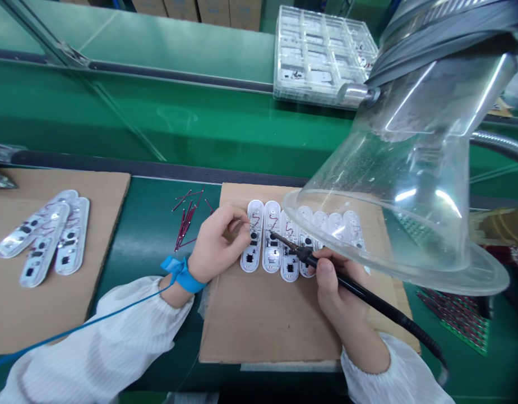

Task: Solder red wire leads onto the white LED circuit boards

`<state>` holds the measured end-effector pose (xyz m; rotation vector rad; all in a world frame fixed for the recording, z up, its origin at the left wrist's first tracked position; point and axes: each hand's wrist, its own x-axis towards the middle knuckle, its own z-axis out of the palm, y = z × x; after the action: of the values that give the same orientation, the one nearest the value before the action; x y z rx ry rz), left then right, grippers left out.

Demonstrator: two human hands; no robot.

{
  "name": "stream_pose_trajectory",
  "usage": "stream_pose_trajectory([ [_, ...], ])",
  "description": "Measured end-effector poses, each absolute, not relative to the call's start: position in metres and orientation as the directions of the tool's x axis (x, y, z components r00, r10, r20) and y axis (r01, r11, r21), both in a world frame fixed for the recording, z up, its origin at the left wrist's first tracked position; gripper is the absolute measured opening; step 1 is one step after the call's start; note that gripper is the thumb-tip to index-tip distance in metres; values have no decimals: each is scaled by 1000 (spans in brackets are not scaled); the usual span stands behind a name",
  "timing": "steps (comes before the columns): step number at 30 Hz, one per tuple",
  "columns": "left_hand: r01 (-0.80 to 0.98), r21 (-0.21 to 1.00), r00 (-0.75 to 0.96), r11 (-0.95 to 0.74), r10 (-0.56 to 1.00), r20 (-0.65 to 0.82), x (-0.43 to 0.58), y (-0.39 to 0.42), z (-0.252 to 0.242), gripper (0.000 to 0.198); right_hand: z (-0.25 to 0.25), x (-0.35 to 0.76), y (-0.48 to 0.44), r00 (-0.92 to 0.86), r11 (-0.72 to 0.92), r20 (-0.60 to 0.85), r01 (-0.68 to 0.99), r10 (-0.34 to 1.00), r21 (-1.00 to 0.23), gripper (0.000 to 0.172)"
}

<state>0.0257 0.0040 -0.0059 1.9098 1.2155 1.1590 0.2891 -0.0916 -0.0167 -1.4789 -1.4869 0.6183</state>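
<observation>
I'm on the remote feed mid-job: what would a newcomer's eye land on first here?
The large clear plastic funnel-shaped hood dominates the upper right, above the work. Below it, the right hand holds a black-handled soldering iron at a row of white oblong plastic-cased circuit boards on a brown cardboard sheet. A bright blue strap circles the wrist of the left hand.

the head-worn camera looks forward and down at a flat brown cardboard sheet (259, 320) around six o'clock. the left hand (219, 244) and right hand (337, 286) sit close below it.

Electronics assembly line, conveyor belt (149, 252), soldering iron (368, 286), fume hood (410, 185)
</observation>
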Motion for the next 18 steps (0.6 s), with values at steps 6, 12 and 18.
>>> stream_pose_trajectory([
  [6, 415, 812, 226, -410, 911, 344, 28, 5, -5, 11, -4, 280, -85, 89, 257, 349, 515, 933, -818, 4],
  [12, 352, 853, 161, -386, 922, 352, 22, 3, -3, 12, 19, 275, -79, 23, 282, 398, 667, 917, -689, 3],
  [18, 327, 875, 108, -357, 934, 340, 1, -2, 2, 14, 26, 282, -79, -11, 242, 344, 733, 939, -636, 12],
])
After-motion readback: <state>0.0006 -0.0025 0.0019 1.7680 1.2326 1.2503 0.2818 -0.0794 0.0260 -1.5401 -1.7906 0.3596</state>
